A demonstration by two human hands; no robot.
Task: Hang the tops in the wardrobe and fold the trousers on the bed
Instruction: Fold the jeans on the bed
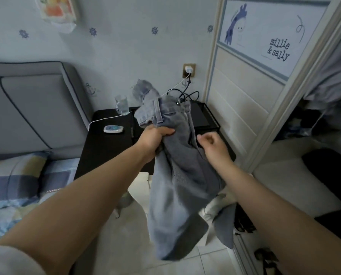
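Note:
A pair of grey-blue jeans (177,187) hangs in the air in front of me, waistband up, legs drooping toward the floor. My left hand (155,138) grips the jeans just below the waistband and a belt loop. My right hand (213,145) hovers at the jeans' right edge with fingers loosely curled; no cloth shows between its fingers. The bed (16,185) with a checked cover lies at the left. The wardrobe (328,100) stands at the right with its sliding door open and dark clothes inside.
A black bedside table (110,147) behind the jeans carries a glass (122,105), a small white remote (113,129) and charger cables running to a wall socket (189,70). A grey padded headboard (32,108) rises at the left. Clothes lie on the tiled floor below.

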